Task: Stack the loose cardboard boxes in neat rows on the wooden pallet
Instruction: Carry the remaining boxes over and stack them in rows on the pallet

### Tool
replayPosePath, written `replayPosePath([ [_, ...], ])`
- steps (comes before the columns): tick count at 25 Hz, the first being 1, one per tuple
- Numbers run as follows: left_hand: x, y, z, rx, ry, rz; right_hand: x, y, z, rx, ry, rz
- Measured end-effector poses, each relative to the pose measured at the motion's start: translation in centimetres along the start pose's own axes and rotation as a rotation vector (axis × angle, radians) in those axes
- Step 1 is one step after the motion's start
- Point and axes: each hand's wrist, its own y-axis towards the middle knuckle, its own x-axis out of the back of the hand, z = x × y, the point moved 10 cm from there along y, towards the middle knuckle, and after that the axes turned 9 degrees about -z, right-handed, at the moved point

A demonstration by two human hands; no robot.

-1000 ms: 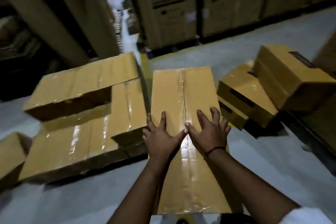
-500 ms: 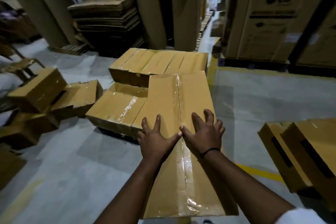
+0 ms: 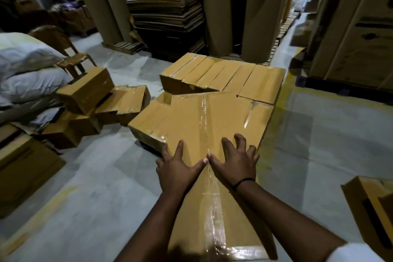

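A long taped cardboard box point(image 3: 197, 125) stretches away from me, its far end over the stacked boxes point(image 3: 225, 74) ahead. My left hand point(image 3: 177, 167) and my right hand point(image 3: 235, 160) lie flat on its top, fingers spread, thumbs touching at the tape seam. The stack has a lower layer point(image 3: 146, 121) and a raised row of several boxes behind it. The pallet point(image 3: 148, 149) shows only as a dark strip under the stack's near corner.
Loose boxes point(image 3: 89, 91) lie tumbled at left beside white sacks point(image 3: 23, 70) and a chair point(image 3: 63, 53). Another box point(image 3: 370, 208) sits at right. Flattened cardboard stacks point(image 3: 168, 13), tall rolls point(image 3: 221, 6) and big cartons point(image 3: 357, 27) stand behind. Grey floor with yellow lines surrounds me.
The view swung left, bringing the stack straight ahead and closer. The long box under my hands now reaches over the lower layer. My hands kept their place on its top.
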Motion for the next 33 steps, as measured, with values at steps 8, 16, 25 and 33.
replayPosePath([
  [8, 0.7, 14.4, 6.5, -0.006, 0.03, 0.023, -8.1, 6.3, 11.2, -0.05, 0.018, 0.005],
  [16, 0.7, 27.4, 8.2, -0.164, 0.048, 0.078, -13.3, 12.7, 18.5, -0.192, 0.034, -0.045],
  [25, -6.2, 38.4, 4.1, -0.284, 0.111, 0.158, -18.5, 21.2, 17.1, -0.345, 0.053, -0.045],
  [33, -11.1, 45.7, -0.6, -0.314, 0.076, 0.25, -20.1, 29.5, 15.2, -0.401, 0.031, -0.074],
])
